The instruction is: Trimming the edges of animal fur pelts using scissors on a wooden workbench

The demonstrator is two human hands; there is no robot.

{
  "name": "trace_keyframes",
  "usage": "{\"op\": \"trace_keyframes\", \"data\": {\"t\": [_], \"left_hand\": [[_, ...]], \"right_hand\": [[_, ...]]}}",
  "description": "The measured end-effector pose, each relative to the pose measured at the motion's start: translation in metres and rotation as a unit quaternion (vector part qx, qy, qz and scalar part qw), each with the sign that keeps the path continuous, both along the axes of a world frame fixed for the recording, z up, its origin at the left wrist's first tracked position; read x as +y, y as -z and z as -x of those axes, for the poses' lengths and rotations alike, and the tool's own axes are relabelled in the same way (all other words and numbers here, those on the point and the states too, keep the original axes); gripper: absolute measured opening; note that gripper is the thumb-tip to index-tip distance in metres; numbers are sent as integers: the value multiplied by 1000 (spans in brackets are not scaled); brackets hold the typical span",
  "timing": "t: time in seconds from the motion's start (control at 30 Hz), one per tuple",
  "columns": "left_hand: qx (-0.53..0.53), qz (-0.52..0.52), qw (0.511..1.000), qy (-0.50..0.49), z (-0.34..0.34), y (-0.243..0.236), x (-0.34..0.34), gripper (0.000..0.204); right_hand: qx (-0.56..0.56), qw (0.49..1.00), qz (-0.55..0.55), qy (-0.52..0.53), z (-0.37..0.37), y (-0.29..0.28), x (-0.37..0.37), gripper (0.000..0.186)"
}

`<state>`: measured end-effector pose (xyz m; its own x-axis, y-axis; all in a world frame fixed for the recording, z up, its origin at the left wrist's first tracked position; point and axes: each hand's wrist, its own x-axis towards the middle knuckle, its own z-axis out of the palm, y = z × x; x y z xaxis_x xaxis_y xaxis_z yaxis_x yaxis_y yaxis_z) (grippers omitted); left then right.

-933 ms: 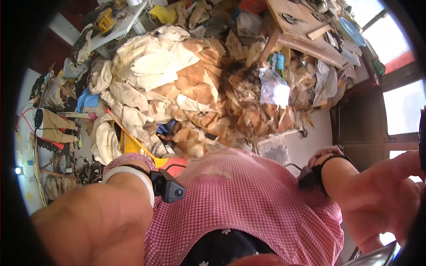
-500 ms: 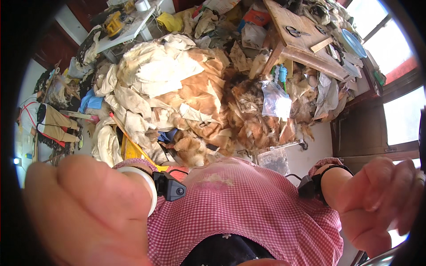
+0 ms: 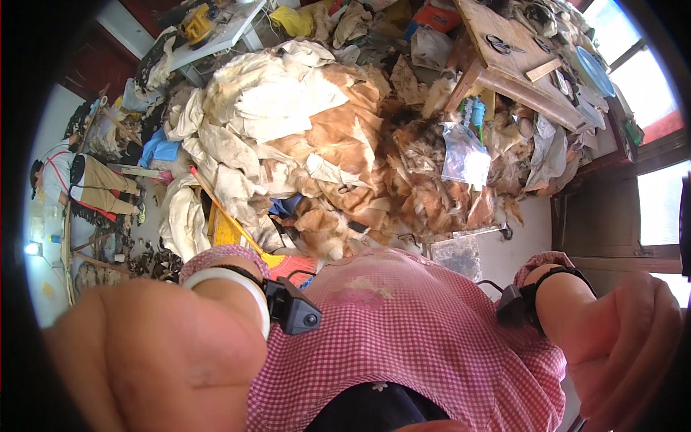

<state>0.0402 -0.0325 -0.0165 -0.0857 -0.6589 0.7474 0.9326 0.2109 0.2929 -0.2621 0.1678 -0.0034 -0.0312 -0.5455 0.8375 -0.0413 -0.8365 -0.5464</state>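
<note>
My left hand (image 3: 162, 353) is raised very close at the lower left, large in the view. Its fingers run out past the dark rim, so their pose is hidden. At the lower right my right hand (image 3: 622, 342) is raised too, with fingers curled and pressed together. Whatever lies inside them, if anything, cannot be seen. A white bangle (image 3: 248, 302) and a small black camera on a strap (image 3: 294, 308) sit on my left wrist. Another strapped black device (image 3: 515, 308) is on my right wrist. Between the arms is a pink checked garment (image 3: 403, 317).
A large heap of cream and brown hides (image 3: 338, 122) covers the floor ahead. Scissors (image 3: 499, 45) lie on a wooden table (image 3: 497, 75) at far right. A red broom with yellow handle (image 3: 237, 227) leans nearby. Another person (image 3: 93, 183) stands at the left.
The view has shifted, so the hides and table appear further right. My left hand has moved right and down in the picture; my right hand's fingers are drawn closer together.
</note>
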Motion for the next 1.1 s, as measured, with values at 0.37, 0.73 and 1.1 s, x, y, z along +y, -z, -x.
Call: {"op": "trace_keyframes", "data": {"t": [0.37,0.73,1.1], "left_hand": [[-31,81,996,-23,17,-9,-16,15],[-135,135,971,-145,38,7,-49,9],[-87,106,964,-227,-41,44,-49,26]], "right_hand": [[36,997,64,31,-19,-3,-51,22],[18,994,32,99,-29,14,-98,18],[97,980,-40,170,-39,41,-116,31]]}}
